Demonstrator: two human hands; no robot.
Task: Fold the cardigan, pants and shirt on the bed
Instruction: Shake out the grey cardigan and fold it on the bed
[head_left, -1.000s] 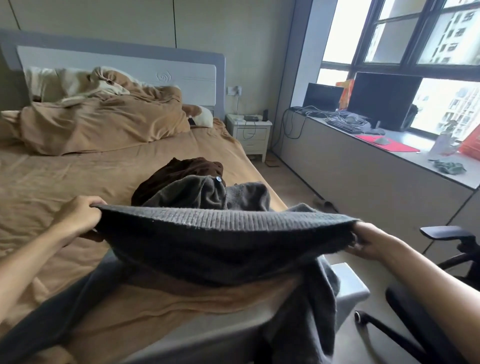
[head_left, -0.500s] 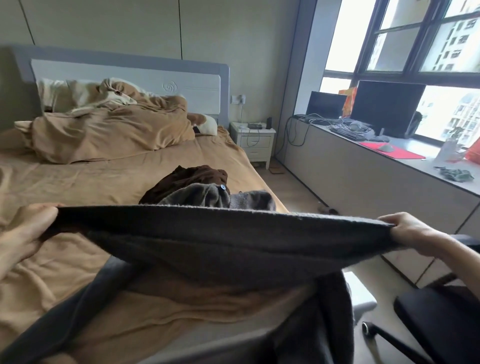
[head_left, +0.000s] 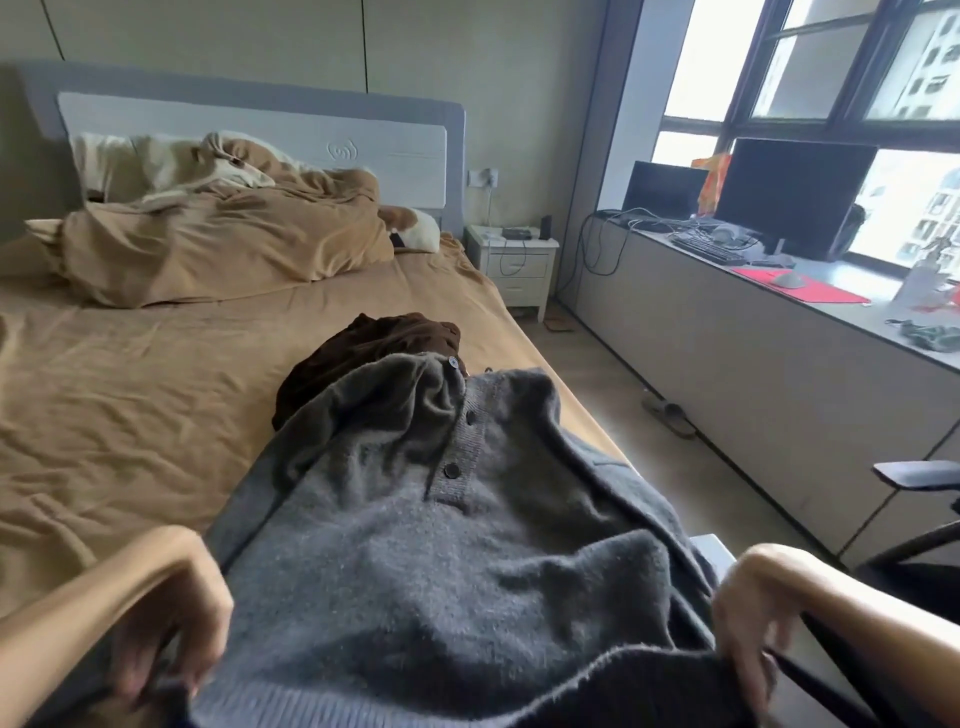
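Note:
A grey knitted cardigan (head_left: 447, 561) with dark buttons is stretched out along the near right part of the bed (head_left: 130, 395), its front facing up. My left hand (head_left: 171, 629) grips its hem corner at the lower left, fingers curled down. My right hand (head_left: 753, 639) grips the other hem corner at the lower right. Both hands are blurred. A dark brown garment (head_left: 374, 348) lies bunched just beyond the cardigan's collar, partly under it. No third garment can be told apart.
A rumpled tan duvet (head_left: 218, 249) and pillows lie at the headboard. A white nightstand (head_left: 514, 265) stands right of the bed. A long counter (head_left: 727, 364) with monitors runs under the window. A black office chair (head_left: 914, 525) stands at the right.
The cardigan was held up with its hem stretched between my hands; now it has been swung down flat onto the bed and my hands are low and close to me.

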